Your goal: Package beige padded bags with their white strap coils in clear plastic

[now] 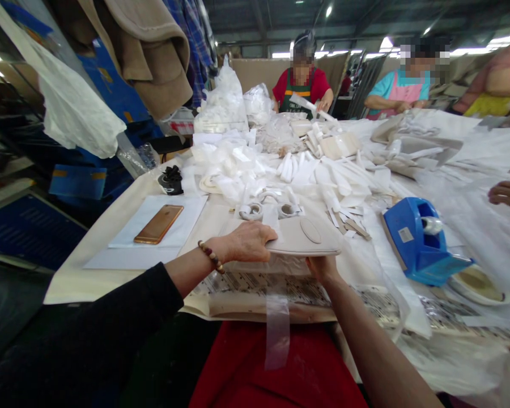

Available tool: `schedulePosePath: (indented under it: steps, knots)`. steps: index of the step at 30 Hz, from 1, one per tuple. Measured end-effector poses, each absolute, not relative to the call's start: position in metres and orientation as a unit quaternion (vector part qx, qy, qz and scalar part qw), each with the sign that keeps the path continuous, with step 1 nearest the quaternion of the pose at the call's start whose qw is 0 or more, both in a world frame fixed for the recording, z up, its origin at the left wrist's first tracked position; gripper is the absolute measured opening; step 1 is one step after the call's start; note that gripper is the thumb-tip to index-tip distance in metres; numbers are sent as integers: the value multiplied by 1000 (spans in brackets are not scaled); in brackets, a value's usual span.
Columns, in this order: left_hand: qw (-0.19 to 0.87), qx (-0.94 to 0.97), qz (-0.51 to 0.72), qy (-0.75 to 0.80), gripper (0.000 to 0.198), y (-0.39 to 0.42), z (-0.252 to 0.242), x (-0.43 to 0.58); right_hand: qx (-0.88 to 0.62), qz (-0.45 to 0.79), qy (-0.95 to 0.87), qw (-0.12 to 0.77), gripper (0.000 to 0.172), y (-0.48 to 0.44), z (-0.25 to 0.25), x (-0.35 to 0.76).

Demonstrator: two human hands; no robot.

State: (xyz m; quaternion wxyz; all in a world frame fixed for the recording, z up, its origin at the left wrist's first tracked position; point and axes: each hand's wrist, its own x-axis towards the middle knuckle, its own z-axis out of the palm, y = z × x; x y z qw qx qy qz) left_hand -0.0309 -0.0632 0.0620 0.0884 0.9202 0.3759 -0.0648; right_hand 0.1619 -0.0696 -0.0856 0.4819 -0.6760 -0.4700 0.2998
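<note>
A flat beige handbag (306, 237) with a stitched oval patch lies tilted in front of me, its rolled handles (250, 211) wrapped in white at the far side. My left hand (251, 241) is closed on the bag's left part, thumb and fingers at its near edge. From below, my right hand (322, 266) holds the near edge; its fingers are mostly hidden under the bag. A strip of clear tape (277, 326) hangs down from beneath the bag, over the table edge and in front of my red apron (276, 368).
On the left, a phone (158, 224) rests on white sheets (131, 258). A blue tape dispenser (425, 241) and a tape roll (479, 283) stand right. White wrapping strips (297, 170) heap up behind the bag. Across the table, a person (301, 85) handles white strips; others work farther right.
</note>
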Motion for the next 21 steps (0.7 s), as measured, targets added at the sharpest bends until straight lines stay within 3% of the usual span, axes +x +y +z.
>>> schedulePosePath:
  steps: [6, 9, 11, 21]
  knots:
    - [90, 920, -36, 380, 25, -68, 50, -33, -668, 180, -541, 478, 24, -165, -91, 160]
    - [89, 920, -27, 381, 26, -68, 46, -33, -483, -6, -781, 396, 38, -206, -99, 154]
    - [86, 921, -25, 380, 26, -69, 45, -34, -400, -84, -849, 335, 46, -216, -100, 146]
    - [57, 932, -35, 357, 19, -77, 42, -33, -320, -53, -853, 408, 31, -199, -76, 104]
